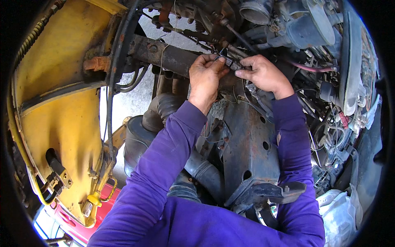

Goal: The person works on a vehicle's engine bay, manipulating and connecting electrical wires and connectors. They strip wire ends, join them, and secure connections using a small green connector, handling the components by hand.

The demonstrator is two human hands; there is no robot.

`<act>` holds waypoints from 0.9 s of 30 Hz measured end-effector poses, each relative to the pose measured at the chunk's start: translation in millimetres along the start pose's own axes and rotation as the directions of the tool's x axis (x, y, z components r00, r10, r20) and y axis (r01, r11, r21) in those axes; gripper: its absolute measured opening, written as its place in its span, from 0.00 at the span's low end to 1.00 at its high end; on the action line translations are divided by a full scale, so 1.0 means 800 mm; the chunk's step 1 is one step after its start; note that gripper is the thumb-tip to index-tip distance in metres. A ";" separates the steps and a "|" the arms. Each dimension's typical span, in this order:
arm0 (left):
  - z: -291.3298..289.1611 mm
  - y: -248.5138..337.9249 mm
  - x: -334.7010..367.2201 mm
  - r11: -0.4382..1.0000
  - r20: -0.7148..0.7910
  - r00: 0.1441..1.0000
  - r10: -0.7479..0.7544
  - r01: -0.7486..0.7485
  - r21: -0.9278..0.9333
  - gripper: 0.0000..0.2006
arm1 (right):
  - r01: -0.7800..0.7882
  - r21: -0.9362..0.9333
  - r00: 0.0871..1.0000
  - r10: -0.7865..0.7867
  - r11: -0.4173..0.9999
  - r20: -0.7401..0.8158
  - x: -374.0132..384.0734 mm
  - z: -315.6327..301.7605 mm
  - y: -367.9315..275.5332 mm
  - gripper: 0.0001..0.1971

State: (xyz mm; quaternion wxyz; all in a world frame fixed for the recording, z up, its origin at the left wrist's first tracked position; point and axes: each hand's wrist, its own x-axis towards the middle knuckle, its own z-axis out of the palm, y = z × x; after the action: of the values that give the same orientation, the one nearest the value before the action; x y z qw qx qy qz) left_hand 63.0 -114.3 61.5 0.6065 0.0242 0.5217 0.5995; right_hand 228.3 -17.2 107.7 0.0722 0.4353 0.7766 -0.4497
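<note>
Both my hands meet above the dark metal frame rail at the top middle. My left hand is closed, its thumb and fingers pinching one end of a small dark connector-like piece with thin wires by it. At its other end, my right hand is closed too, thumb and forefinger pressed on it. The fingertips hide part of this piece, so its exact kind cannot be made out. Just beyond the hands runs a thin metal rod. Purple sleeves cover both of my forearms.
A big yellow metal panel with hoses fills the left side. Below my hands lies a rusty frame beam with holes, beside a black ribbed hose. Engine parts, a grey canister and tangled wires crowd the right. A red vehicle shows lower left.
</note>
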 end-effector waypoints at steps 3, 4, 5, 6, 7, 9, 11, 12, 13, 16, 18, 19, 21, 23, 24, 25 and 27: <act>0.008 0.000 0.007 1.000 -0.042 0.999 0.006 -0.005 0.013 0.11 | -0.053 0.022 0.997 0.052 0.998 0.065 0.007 -0.007 0.003 0.19; 0.007 -0.002 0.008 1.000 -0.030 0.999 0.011 -0.011 0.014 0.11 | -0.052 0.028 0.996 0.050 0.998 0.074 0.008 -0.009 0.004 0.19; 0.006 -0.002 0.008 1.000 -0.019 1.000 0.017 -0.017 0.014 0.11 | -0.051 0.034 0.995 0.048 0.998 0.082 0.009 -0.009 0.005 0.19; 0.003 -0.003 0.009 1.000 -0.008 1.000 0.024 -0.024 0.018 0.10 | -0.048 0.044 0.995 0.044 0.998 0.090 0.010 -0.008 0.007 0.19; 0.001 -0.004 0.009 1.000 0.011 1.000 0.021 -0.021 0.014 0.10 | -0.037 0.052 0.997 0.033 0.998 0.074 0.009 -0.007 0.010 0.19; -0.001 -0.003 0.009 1.000 0.051 0.999 0.016 -0.016 0.008 0.10 | -0.017 0.070 0.999 0.014 0.997 0.038 0.008 -0.003 0.019 0.20; -0.004 0.000 0.009 1.000 0.082 0.997 -0.001 0.000 0.010 0.09 | 0.002 0.112 0.999 -0.008 0.994 0.050 0.011 0.000 0.031 0.20; -0.005 0.000 0.009 1.000 0.096 0.995 -0.009 0.008 0.009 0.09 | 0.012 0.132 0.998 -0.020 0.991 0.058 0.012 0.000 0.029 0.20; -0.007 -0.001 0.010 1.000 0.097 0.995 0.002 -0.003 0.010 0.09 | -0.005 0.130 0.997 -0.005 0.991 0.080 0.013 -0.002 0.028 0.20; -0.010 -0.006 0.012 1.000 0.106 0.994 0.027 -0.029 0.013 0.09 | -0.048 0.141 0.992 0.031 0.989 0.122 0.012 -0.007 0.023 0.20; -0.011 -0.006 0.012 0.999 0.112 0.993 0.040 -0.041 0.006 0.09 | -0.057 0.168 0.992 0.037 0.984 0.125 0.012 -0.007 0.024 0.21; -0.010 -0.005 0.012 0.999 0.106 0.994 0.032 -0.032 0.006 0.09 | -0.038 0.160 0.994 0.021 0.986 0.107 0.011 -0.007 0.023 0.21; -0.008 -0.004 0.011 1.000 0.093 0.996 0.015 -0.016 0.007 0.09 | 0.000 0.145 0.997 -0.011 0.989 0.073 0.009 -0.006 0.018 0.21; -0.005 -0.002 0.010 1.000 0.073 0.997 0.016 -0.017 0.018 0.09 | -0.047 0.114 0.993 0.035 0.992 0.110 0.010 -0.009 0.012 0.23; -0.004 -0.003 0.010 1.000 0.063 0.998 0.017 -0.018 0.021 0.09 | -0.070 0.096 0.990 0.058 0.993 0.129 0.011 -0.010 0.010 0.24; -0.003 -0.004 0.011 1.000 0.057 0.998 0.025 -0.024 -0.009 0.09 | -0.065 0.116 0.993 0.052 0.991 0.108 0.013 -0.009 0.009 0.25; -0.002 -0.006 0.011 0.997 0.045 0.998 0.037 -0.034 -0.067 0.08 | -0.056 0.155 0.997 0.046 0.986 0.064 0.014 -0.008 0.008 0.27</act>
State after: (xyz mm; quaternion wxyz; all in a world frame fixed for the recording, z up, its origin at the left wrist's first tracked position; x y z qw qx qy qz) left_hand 62.8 -109.7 52.2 0.6081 0.0273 0.4866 0.6266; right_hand 227.8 -4.3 101.8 0.0726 0.4457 0.7249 -0.5201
